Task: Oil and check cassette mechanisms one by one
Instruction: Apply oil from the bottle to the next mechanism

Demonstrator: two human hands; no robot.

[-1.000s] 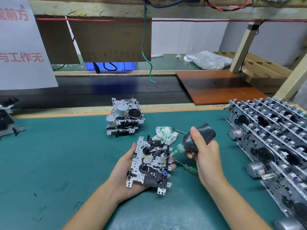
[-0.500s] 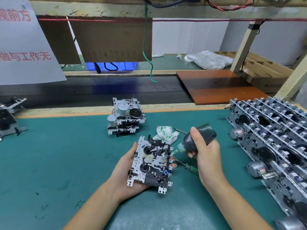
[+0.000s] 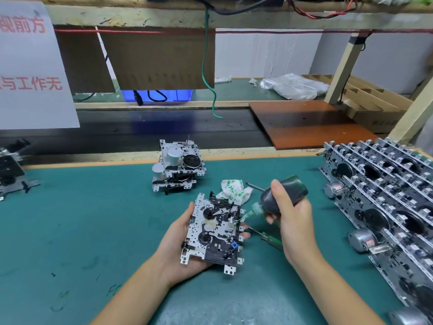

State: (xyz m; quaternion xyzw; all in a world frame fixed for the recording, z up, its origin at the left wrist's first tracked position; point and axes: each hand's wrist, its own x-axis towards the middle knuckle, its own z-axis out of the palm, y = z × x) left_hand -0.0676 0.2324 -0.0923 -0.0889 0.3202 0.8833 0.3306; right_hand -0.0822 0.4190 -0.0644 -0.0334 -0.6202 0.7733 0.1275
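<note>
Oil bottle tip at a cassette mechanism held over the green surface (image 3: 82, 219).

The left hand (image 3: 180, 245) cradles a cassette mechanism (image 3: 214, 232) from beneath, fingers curled up round its right edge; it lies face up near the middle of the view, a perforated silver plate with two black toothed hubs, a pale smear between them, a black lower section and a small blue part. The right hand (image 3: 293, 221) grips a dark oil bottle (image 3: 283, 197), tilted so its pale green nozzle reaches the mechanism's right edge; whether the tip touches cannot be told. A green-handled screwdriver (image 3: 269, 239) lies partly hidden behind the right hand, beside a crumpled cloth (image 3: 233, 191). Two stacked mechanisms (image 3: 178, 168) sit farther back. Rows of mechanisms (image 3: 384, 195) on the right and another unit (image 3: 10, 172) on the left are cut off by the frame.
</note>
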